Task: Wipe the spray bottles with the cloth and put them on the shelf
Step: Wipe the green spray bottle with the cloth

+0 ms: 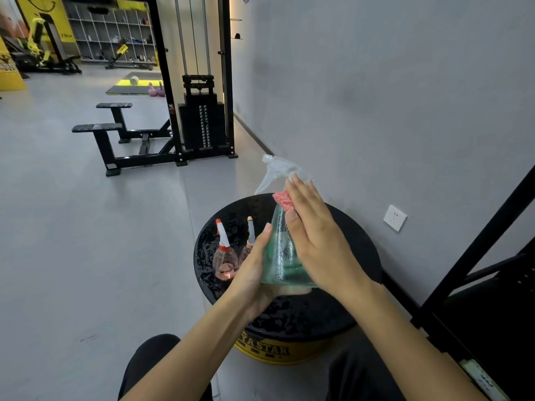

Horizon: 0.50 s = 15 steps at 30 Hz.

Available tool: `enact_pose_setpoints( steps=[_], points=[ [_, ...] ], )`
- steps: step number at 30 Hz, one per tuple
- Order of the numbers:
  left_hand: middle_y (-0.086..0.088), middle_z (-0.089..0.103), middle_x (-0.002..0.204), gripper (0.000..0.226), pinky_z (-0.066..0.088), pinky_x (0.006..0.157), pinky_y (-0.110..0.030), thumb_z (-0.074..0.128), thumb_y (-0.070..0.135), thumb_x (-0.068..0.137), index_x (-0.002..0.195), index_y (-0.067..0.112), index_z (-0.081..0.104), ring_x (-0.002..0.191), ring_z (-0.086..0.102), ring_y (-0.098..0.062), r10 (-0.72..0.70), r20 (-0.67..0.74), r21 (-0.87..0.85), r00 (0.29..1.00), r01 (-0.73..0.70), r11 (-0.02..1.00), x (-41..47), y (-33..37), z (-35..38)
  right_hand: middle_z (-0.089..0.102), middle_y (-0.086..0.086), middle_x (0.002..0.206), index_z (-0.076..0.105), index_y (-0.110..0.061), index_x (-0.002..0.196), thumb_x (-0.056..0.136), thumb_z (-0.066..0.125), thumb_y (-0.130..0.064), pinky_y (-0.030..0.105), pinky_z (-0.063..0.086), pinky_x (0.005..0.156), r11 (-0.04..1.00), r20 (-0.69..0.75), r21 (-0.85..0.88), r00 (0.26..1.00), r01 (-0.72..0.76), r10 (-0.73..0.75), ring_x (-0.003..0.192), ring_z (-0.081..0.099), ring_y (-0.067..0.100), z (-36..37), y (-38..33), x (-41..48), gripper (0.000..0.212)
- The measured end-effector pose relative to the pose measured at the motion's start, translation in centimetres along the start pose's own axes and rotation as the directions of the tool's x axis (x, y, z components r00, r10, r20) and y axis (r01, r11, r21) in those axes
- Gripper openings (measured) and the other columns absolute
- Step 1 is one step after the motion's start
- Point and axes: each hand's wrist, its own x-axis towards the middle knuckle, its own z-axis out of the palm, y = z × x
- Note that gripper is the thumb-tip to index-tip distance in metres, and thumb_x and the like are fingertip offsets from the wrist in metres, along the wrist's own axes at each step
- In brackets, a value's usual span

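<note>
One bottle (278, 251) in left hand (252, 272)

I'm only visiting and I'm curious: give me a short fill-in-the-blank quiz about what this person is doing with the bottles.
1. The left hand grips the spray bottle at its base while the right hand presses a ____ cloth against it.
2. The liquid inside that bottle is ____.
3. ____ smaller bottles stand on the round stool.

Missing words: pink; green; two
</note>
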Motion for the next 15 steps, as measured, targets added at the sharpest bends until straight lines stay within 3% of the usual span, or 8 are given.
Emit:
enact_pose_setpoints(
  steps=[3,9,12,15],
  points=[
    [-0.005,0.075,0.095,0.048,0.06,0.059,-0.041,0.043,0.054,0.089,0.115,0.021,0.065,0.084,0.073,-0.021,0.027,-0.017,0.014,0.999,-0.027,1.0,0.1,0.3,-0.2,0.003,-0.019,0.161,0.011,-0.028,0.154,0.104,0.022,-0.038,0.028,0.004,0.122,1.0,0.02,-0.016,1.0,0.018,-0.018,0.145,-0.01,-0.007,0.6,-0.3,-1.8,0.052],
    [-0.002,0.074,0.089,0.044,0.057,0.058,-0.031,0.048,0.058,0.079,0.095,0.028,0.076,0.08,0.071,-0.015,0.025,-0.051,0.008,0.998,-0.025,1.0,0.3,0.5,-0.4,0.0,-0.022,0.16,0.008,-0.029,0.154,0.102,0.026,-0.036,0.032,0.004,0.123,0.996,0.041,-0.061,0.997,0.061,-0.058,0.145,-0.013,-0.004,1.6,-0.4,-4.6,0.056],
    [-0.002,0.075,0.09,0.046,0.058,0.057,-0.033,0.045,0.055,0.083,0.106,0.023,0.069,0.08,0.072,-0.015,0.014,-0.03,0.026,0.999,-0.013,1.0,0.1,0.3,-0.2,0.002,-0.02,0.161,0.009,-0.028,0.154,0.102,0.023,-0.038,0.035,0.006,0.123,0.996,0.014,-0.064,0.998,0.057,-0.056,0.146,-0.012,-0.003,1.6,0.0,-3.9,0.055],
    [-0.001,0.075,0.093,0.042,0.061,0.061,-0.043,0.042,0.053,0.087,0.102,0.028,0.073,0.083,0.072,-0.017,0.006,0.016,0.039,1.0,-0.006,0.999,-0.2,-0.2,0.0,0.006,-0.018,0.161,0.013,-0.027,0.154,0.103,0.023,-0.041,0.037,0.007,0.123,0.998,-0.025,-0.053,0.999,0.021,-0.023,0.146,-0.009,-0.003,1.1,0.4,-2.4,0.054]
  ],
)
